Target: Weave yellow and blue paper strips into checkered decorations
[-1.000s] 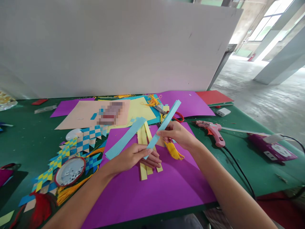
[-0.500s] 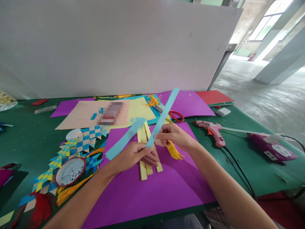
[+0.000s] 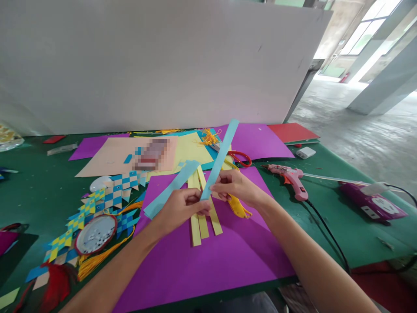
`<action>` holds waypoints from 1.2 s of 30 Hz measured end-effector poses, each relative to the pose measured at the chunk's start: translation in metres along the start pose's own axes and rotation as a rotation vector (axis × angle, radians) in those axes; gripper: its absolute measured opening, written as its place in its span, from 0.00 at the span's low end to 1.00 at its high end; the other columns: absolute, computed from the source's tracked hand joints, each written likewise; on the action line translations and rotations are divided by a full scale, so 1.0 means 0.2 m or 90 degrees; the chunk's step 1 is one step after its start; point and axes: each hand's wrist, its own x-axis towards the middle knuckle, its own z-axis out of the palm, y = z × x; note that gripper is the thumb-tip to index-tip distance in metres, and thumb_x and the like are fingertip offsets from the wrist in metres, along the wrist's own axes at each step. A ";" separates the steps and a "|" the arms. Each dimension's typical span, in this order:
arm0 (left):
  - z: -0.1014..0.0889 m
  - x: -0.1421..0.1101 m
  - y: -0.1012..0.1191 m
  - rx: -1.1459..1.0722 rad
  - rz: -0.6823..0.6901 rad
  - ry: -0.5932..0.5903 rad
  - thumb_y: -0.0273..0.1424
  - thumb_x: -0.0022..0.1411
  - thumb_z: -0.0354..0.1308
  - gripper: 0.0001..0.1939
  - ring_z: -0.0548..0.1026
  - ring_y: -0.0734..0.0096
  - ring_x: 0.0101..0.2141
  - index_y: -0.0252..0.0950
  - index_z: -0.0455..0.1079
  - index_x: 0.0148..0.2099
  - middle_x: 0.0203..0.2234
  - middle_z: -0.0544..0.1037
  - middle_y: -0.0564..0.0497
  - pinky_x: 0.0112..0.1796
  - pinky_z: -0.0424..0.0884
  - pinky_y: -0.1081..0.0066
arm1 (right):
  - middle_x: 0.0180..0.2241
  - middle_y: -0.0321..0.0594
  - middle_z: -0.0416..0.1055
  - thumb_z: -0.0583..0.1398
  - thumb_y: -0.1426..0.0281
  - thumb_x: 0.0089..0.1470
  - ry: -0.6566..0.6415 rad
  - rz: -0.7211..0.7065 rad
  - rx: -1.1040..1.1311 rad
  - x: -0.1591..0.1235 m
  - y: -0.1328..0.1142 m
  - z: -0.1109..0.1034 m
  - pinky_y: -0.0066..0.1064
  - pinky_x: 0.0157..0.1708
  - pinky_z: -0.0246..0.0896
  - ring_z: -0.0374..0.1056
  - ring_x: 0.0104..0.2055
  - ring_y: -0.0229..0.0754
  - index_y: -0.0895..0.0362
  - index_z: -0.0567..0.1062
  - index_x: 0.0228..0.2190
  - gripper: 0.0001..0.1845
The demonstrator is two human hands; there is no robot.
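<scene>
A light blue paper strip (image 3: 224,150) slants upward between my two hands. My left hand (image 3: 187,206) pinches its lower end between thumb and fingers. Slightly higher, at the strip's right edge, my right hand (image 3: 233,186) grips it too, fingers curled. Beneath the hands, several pale yellow paper strips (image 3: 195,230) lie on a purple sheet (image 3: 202,269). Another light blue strip (image 3: 172,189) rests to the left, partly behind my left hand. Just below my right hand is a yellow handled tool (image 3: 239,208), its upper part hidden by that hand.
Red-handled scissors (image 3: 241,158) lie behind my hands, beside an orange tassel (image 3: 208,137). A pink glue gun (image 3: 293,178) and a purple power strip (image 3: 371,202) sit at right. Woven paper pieces (image 3: 114,191) and a round dish (image 3: 96,234) are at left. A white panel (image 3: 156,65) stands behind.
My left hand has moved up slightly and its fingers have curled in to pinch the strip's lower end. The strip's top has tipped a little left.
</scene>
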 end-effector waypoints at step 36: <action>0.00 -0.01 0.03 -0.016 -0.027 0.012 0.38 0.58 0.61 0.13 0.81 0.60 0.32 0.32 0.68 0.33 0.27 0.81 0.46 0.36 0.77 0.66 | 0.15 0.32 0.66 0.63 0.58 0.50 -0.042 0.033 -0.073 0.00 0.01 0.04 0.24 0.16 0.53 0.59 0.15 0.31 0.59 0.69 0.22 0.17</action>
